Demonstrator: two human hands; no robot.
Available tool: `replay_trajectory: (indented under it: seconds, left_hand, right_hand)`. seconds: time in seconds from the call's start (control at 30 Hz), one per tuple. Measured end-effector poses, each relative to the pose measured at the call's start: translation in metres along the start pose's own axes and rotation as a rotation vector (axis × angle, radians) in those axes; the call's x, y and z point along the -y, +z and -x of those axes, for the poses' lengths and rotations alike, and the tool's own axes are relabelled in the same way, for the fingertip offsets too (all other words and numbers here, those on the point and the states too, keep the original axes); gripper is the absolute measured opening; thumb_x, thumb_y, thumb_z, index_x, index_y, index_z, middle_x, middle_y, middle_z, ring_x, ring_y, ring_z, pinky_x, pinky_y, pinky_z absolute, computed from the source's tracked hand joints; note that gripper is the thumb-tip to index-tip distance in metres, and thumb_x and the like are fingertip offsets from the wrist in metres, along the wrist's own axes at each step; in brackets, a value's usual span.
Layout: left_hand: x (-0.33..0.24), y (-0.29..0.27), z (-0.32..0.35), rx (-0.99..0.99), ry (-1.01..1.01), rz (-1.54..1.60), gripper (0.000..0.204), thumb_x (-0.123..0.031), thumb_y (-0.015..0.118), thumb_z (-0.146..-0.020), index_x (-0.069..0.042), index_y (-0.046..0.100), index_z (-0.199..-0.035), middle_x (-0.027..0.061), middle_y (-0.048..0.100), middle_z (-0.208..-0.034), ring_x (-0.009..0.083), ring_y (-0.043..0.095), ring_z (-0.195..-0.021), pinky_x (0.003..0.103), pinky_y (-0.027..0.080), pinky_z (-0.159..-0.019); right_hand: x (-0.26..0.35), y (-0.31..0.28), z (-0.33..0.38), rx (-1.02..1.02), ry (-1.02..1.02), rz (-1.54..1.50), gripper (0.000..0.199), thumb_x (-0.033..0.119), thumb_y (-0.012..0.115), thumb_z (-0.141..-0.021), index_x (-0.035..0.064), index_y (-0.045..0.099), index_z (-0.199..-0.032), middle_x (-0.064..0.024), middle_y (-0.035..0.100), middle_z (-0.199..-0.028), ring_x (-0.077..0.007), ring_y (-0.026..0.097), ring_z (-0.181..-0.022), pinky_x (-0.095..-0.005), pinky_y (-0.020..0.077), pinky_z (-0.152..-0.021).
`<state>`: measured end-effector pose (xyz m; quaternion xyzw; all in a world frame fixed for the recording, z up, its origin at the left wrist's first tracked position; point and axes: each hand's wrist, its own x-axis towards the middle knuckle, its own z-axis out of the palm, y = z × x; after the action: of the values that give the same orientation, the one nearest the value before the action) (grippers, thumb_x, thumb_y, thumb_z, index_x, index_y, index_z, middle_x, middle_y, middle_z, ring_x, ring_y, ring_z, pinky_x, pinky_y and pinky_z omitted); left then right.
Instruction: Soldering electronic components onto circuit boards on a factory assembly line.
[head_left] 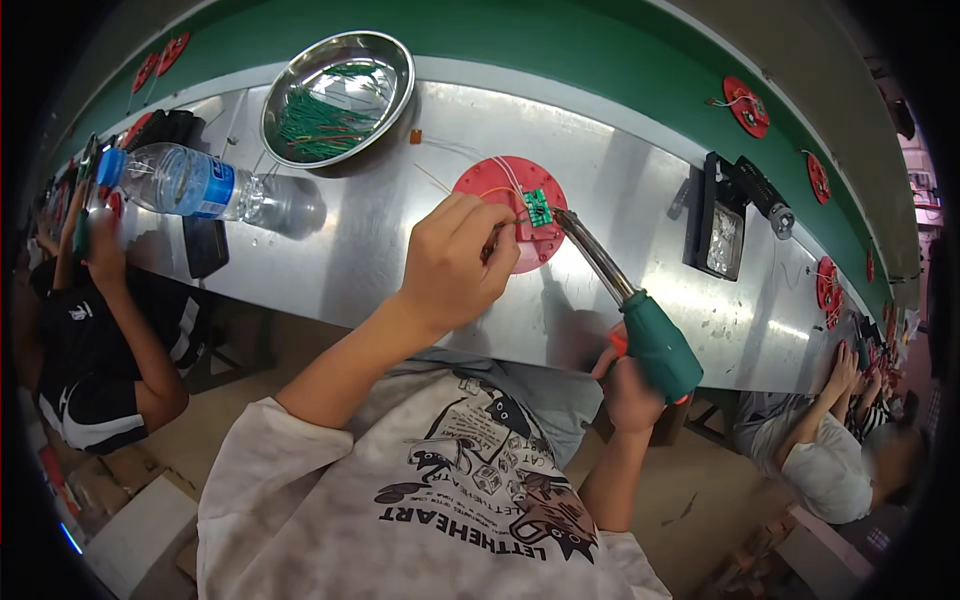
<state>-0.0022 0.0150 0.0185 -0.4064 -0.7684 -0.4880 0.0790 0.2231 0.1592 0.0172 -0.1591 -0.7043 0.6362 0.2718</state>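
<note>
A small green circuit board [538,207] sits on a round red disc [485,178], with pale wires running off its far side. My left hand [455,255] is closed in a pinch at the board's left edge, on what looks like a thin wire. An orange wire arcs above those fingertips. Around the green handle of a soldering gun [655,345], my right hand [632,400] is wrapped, partly blurred. The gun's metal barrel slants up and leftward; its tip is at the board's right edge, but I cannot tell whether they touch.
A steel bowl [398,105] of green wires stands at the far left, near a clear water bottle [180,180] and a dark phone [206,246]. A black stand with a tray [722,235] is at right. Red discs [748,106] line the green strip behind. People work on both sides.
</note>
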Motion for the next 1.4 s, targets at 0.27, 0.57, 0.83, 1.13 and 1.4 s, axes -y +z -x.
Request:
replay_trajectory:
  seconds: [0.27, 0.57, 0.83, 1.13, 1.4]
  left_hand:
    - [0.011, 0.015, 0.01, -0.09, 0.039, -0.128, 0.01, 0.001, 0.07, -0.075, -0.003, 0.065, -0.083, 0.0069, 0.056, -0.067, 0.0239, 0.056, -0.057, 0.036, 0.045, -0.051]
    - [0.011, 0.015, 0.008, -0.13, 0.034, -0.134, 0.009, 0.001, 0.07, -0.074, -0.003, 0.065, -0.081, 0.0065, 0.055, -0.064, 0.0233, 0.054, -0.053, 0.035, 0.044, -0.049]
    - [0.011, 0.016, 0.009, -0.14, 0.01, -0.122, 0.009, 0.0, 0.07, -0.074, -0.003, 0.065, -0.08, 0.0073, 0.057, -0.065, 0.0239, 0.055, -0.054, 0.036, 0.045, -0.049]
    - [0.013, 0.016, 0.01, -0.148, 0.029, -0.138, 0.009, 0.0, 0.07, -0.074, -0.003, 0.063, -0.079, 0.0076, 0.057, -0.065, 0.0239, 0.056, -0.055, 0.036, 0.045, -0.049]
    - [0.013, 0.016, 0.01, -0.163, 0.034, -0.129, 0.009, 0.0, 0.07, -0.073, -0.004, 0.063, -0.079, 0.0069, 0.058, -0.065, 0.023, 0.057, -0.055, 0.035, 0.047, -0.049]
  right_hand:
    - [0.005, -0.004, -0.003, 0.021, 0.12, -0.062, 0.032, -0.004, 0.064, -0.09, -0.0076, 0.063, -0.121, -0.0157, 0.069, -0.105, -0.0157, 0.062, -0.068, -0.0308, 0.0523, -0.062]
    - [0.0, -0.005, -0.004, 0.075, 0.111, -0.026, 0.039, -0.002, 0.066, -0.089, -0.007, 0.058, -0.127, -0.016, 0.068, -0.105, -0.0157, 0.062, -0.07, -0.0309, 0.0516, -0.062]
    - [0.007, 0.001, -0.001, 0.012, 0.183, -0.023, 0.035, -0.001, 0.064, -0.089, -0.0066, 0.061, -0.124, -0.0128, 0.067, -0.101, -0.016, 0.06, -0.068, -0.0322, 0.0506, -0.062]
    - [0.004, 0.006, -0.007, -0.001, 0.132, 0.01, 0.035, 0.014, 0.061, -0.092, -0.009, 0.06, -0.118, -0.0175, 0.063, -0.097, -0.0207, 0.06, -0.056, -0.0295, 0.0467, -0.051]
    - [-0.002, 0.005, -0.003, -0.139, 0.059, 0.008, 0.05, 0.028, 0.064, -0.092, -0.0115, 0.057, -0.122, -0.0225, 0.065, -0.102, -0.0213, 0.062, -0.052, -0.0291, 0.0459, -0.047]
